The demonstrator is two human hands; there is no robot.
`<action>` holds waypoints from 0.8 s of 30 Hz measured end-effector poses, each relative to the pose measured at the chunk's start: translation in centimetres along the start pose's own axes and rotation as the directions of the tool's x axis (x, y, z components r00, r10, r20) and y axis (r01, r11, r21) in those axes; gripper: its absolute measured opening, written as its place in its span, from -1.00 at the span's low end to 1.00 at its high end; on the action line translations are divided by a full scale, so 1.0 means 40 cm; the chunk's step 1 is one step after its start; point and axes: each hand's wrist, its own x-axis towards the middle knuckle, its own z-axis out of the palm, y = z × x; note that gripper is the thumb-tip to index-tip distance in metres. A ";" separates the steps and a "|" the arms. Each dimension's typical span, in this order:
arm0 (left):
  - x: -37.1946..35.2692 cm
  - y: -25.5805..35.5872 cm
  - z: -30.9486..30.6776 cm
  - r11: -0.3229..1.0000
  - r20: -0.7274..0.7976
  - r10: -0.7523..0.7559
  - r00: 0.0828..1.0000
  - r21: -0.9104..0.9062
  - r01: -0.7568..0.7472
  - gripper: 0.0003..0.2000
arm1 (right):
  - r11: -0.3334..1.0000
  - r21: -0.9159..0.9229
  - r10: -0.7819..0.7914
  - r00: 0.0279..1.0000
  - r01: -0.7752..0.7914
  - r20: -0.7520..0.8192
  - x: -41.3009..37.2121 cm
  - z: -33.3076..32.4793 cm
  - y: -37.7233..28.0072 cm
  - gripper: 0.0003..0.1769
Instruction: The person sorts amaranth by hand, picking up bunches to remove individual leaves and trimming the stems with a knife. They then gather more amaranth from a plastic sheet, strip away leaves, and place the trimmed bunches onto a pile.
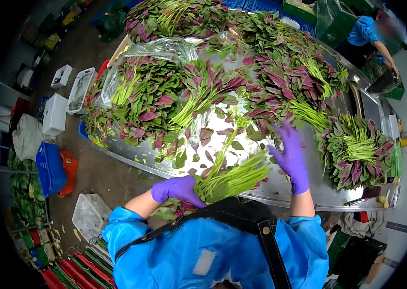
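My left hand [178, 189], in a purple glove, is closed around the leafy end of a bunch of amaranth [239, 179]. The bunch lies across the front of my body, its pale green stems fanning out to the right. Just beyond the stem ends, my right hand [290, 154], gloved in purple too, is raised with its fingers spread and nothing in it. Loose amaranth leaves [208, 139] and stem scraps lie on the metal table [275, 190] in front of me. Another bunch [357, 147] rests to the right of my right hand.
Heaps of red-green amaranth [155, 96] cover the left, with more piled at the far right [285, 72]. Clear plastic film [160, 49] drapes the left heap. A blue crate [51, 168] and white basket [90, 216] stand left on the floor. A co-worker [363, 33] bends at upper right.
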 end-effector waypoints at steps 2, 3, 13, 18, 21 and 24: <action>0.013 0.052 -0.015 0.982 0.058 -0.080 0.995 0.176 0.069 -0.43 | 0.872 0.474 -0.176 0.981 0.119 0.078 0.016 0.009 -0.057 -0.41; 0.019 0.070 -0.020 0.929 0.097 -0.162 0.982 0.350 0.118 -0.46 | 0.897 0.435 -0.210 0.942 0.078 0.263 0.024 -0.003 -0.079 -0.48; 0.022 0.072 -0.018 0.870 0.063 0.014 0.998 0.492 -0.043 -0.50 | 0.765 0.577 -0.145 0.797 -0.285 0.586 -0.040 0.034 -0.020 -0.86; 0.020 0.032 -0.020 0.880 0.054 0.099 0.994 0.462 -0.112 -0.57 | 0.974 -0.225 0.050 0.993 -0.024 0.109 -0.062 0.056 0.152 -0.84; 0.025 0.020 -0.023 0.876 0.065 0.124 0.990 0.461 -0.139 -0.60 | 0.627 0.338 0.493 0.694 -0.702 0.525 -0.065 0.008 0.115 -0.60; 0.021 0.035 -0.019 0.885 0.045 0.129 0.991 0.446 -0.135 -0.63 | 0.499 0.672 -0.115 0.727 -0.547 0.677 -0.114 0.123 0.159 -0.44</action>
